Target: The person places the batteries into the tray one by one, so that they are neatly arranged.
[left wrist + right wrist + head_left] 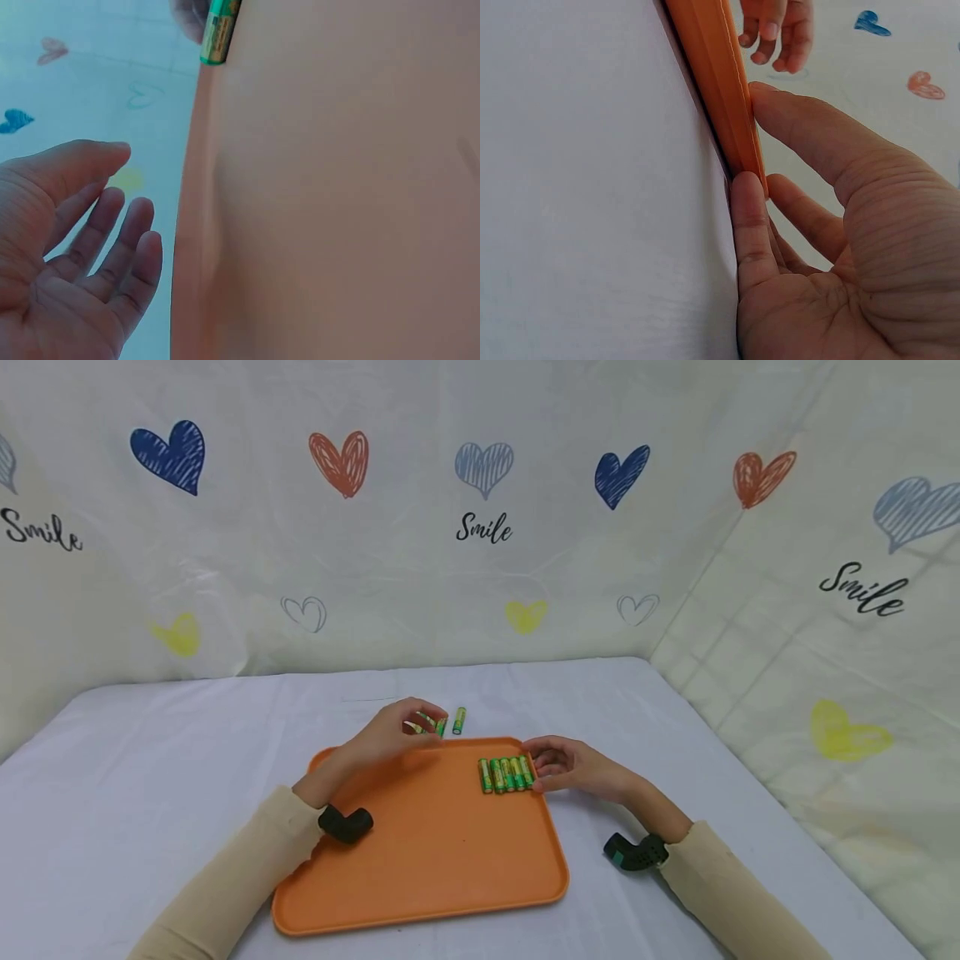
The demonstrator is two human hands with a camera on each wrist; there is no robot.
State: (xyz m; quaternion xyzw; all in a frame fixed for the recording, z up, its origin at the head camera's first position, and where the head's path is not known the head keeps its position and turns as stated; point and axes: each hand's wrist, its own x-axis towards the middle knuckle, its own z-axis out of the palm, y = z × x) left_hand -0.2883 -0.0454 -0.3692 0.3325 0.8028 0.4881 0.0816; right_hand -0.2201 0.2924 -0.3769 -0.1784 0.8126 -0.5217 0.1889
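An orange tray (420,852) lies on a white cloth. Inside its far right corner several green-and-gold batteries (507,775) stand side by side in a row. My right hand (573,768) holds the tray's corner beside that row, thumb and fingers bent round the rim (712,82). Past the tray's far edge hovers my left hand (393,729), fingers loosely bent; in the left wrist view nothing is between thumb and fingers. Loose batteries (441,724) lie just behind that hand, partly hidden by it. Another loose battery (459,721) lies to their right on the cloth.
The table's white cloth (187,735) extends around the tray. Behind it hangs a pale backdrop (420,585) printed with hearts and "Smile". Each wrist wears a black device, the left one (345,823) over the tray and the right one (636,852) over the cloth.
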